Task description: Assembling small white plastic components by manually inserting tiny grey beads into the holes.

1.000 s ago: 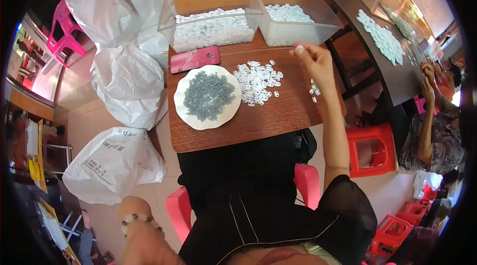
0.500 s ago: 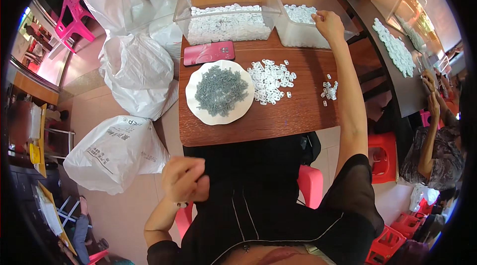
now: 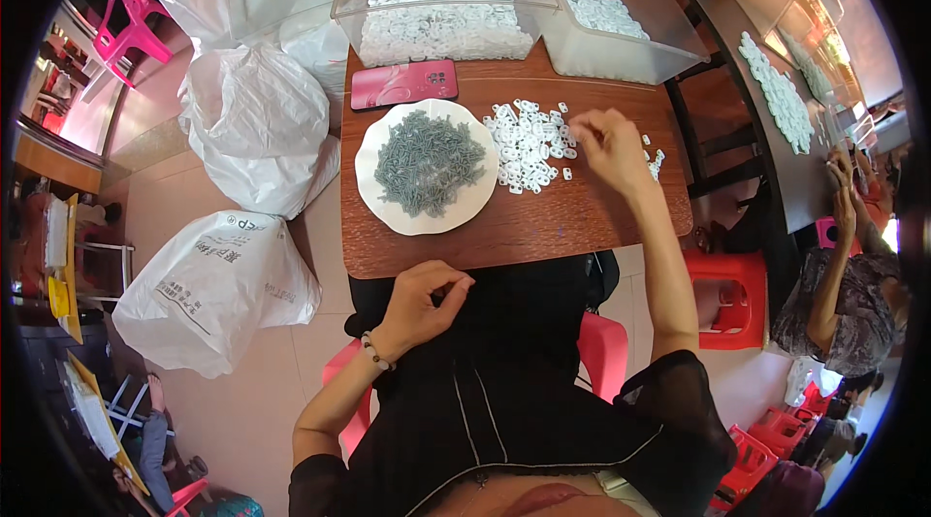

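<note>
My right hand (image 3: 611,150) is over the wooden table, its fingers bent together at the right edge of a loose pile of small white plastic pieces with holes (image 3: 529,148). Whether a piece is between its fingertips cannot be made out. Nearer to me, my left hand (image 3: 419,304), with a bead bracelet at the wrist, hovers before the table's front edge. Its thumb and forefinger are pinched, and anything in them is too small to see. A white scalloped plate (image 3: 373,197) left of the pile bears a heap of small grey pins (image 3: 432,165).
Two clear plastic bins (image 3: 456,3) (image 3: 621,56) of white pieces stand at the table's (image 3: 543,236) far side. A pink phone (image 3: 404,85) lies behind the plate. White sacks (image 3: 218,284) stand at left. Another person (image 3: 834,294) sits by a dark table (image 3: 790,182) at right.
My right hand has come back from the right bin to the white pile. My left hand has moved right and up toward the table edge, its fingertips now pinched.
</note>
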